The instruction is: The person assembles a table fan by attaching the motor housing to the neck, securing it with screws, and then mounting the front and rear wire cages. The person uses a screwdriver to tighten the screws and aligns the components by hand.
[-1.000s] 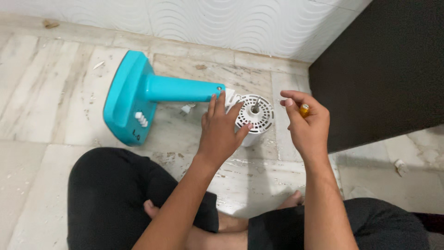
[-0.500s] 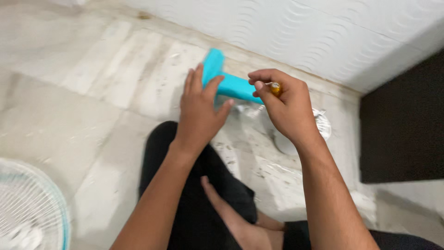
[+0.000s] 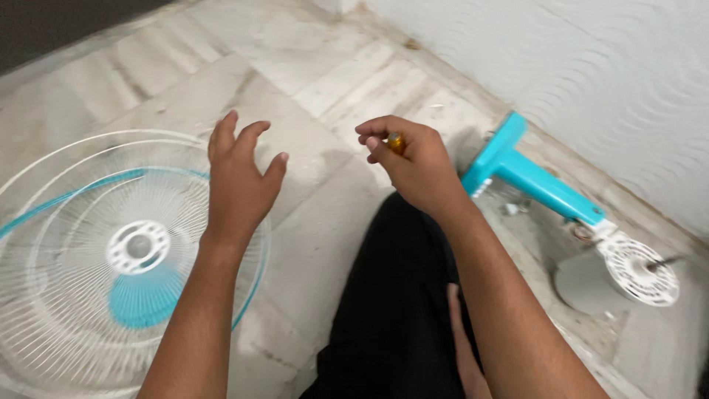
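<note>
Lower left: one white wire fan guard (image 3: 88, 251) flat on the floor. My left hand (image 3: 236, 181) hovers over its rim, fingers spread, empty. Centre: right hand (image 3: 413, 159) pinched shut around one amber-handled screwdriver (image 3: 396, 140). Right: one turquoise fan stand (image 3: 539, 185), one white motor housing (image 3: 635, 270), untouched. Reaching stage, I judge; grasping the guard needs lowering.

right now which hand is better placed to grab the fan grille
Left. The left hand hovers open right over the fan grille, while the right hand is off to the side, closed on a small orange tool.
</note>
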